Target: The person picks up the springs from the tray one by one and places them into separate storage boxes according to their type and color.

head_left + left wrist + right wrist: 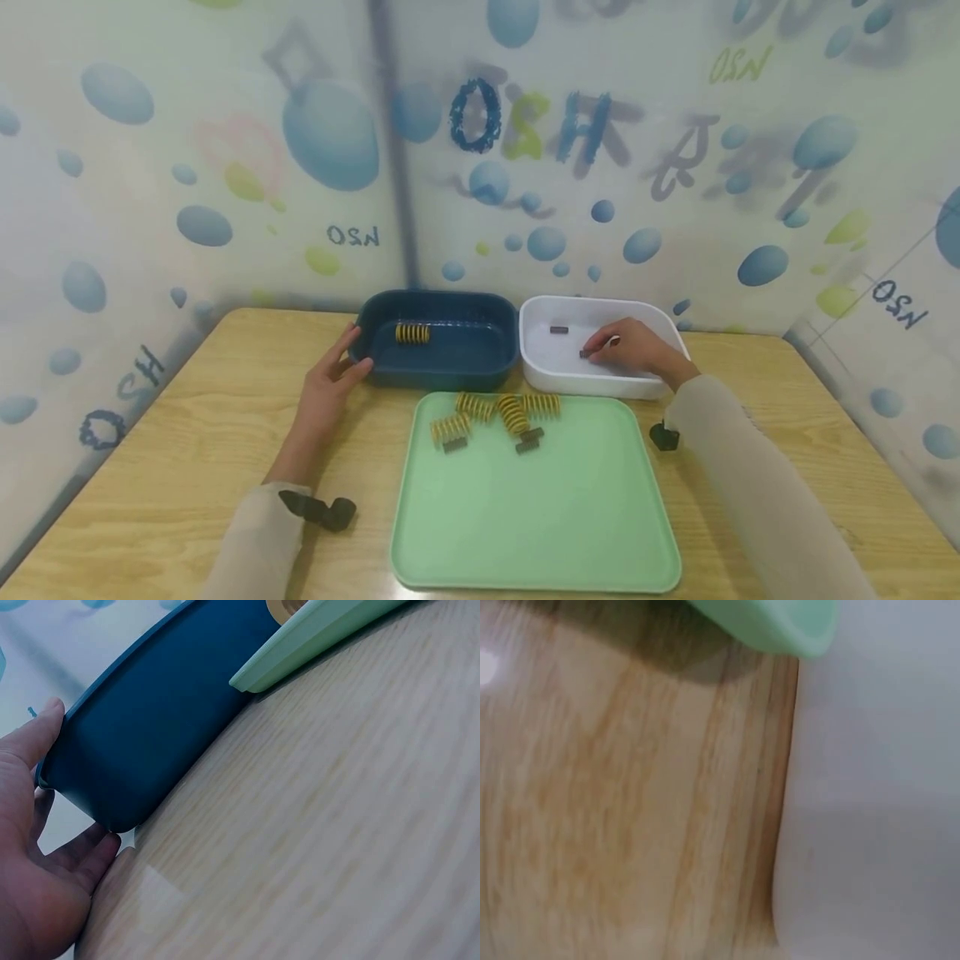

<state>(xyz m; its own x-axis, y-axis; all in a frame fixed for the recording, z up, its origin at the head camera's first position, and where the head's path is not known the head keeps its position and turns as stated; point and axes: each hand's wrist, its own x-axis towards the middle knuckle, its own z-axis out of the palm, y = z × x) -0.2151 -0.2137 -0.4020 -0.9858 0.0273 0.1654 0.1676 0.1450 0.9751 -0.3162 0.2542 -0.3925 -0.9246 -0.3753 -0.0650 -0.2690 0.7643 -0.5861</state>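
Note:
My left hand [327, 387] rests at the left end of a dark blue bin [442, 377], fingers spread and touching its rim and outer wall. The left wrist view shows the thumb [46, 731] at the rim and other fingertips low by the bin's corner. One yellow spring [412, 334] lies inside that bin. My right hand [632, 346] reaches into a white bin [592, 384] and pinches a small dark spring [583, 354] near its floor. Another small dark spring [558, 330] lies in the white bin. The right wrist view shows no hand.
A green tray [536, 517] lies in front of the bins on the wooden table [352, 533]. Several yellow springs [450, 427] and three small dark springs [528, 447] sit near its far edge. A patterned wall [465, 217] stands behind the side-by-side bins.

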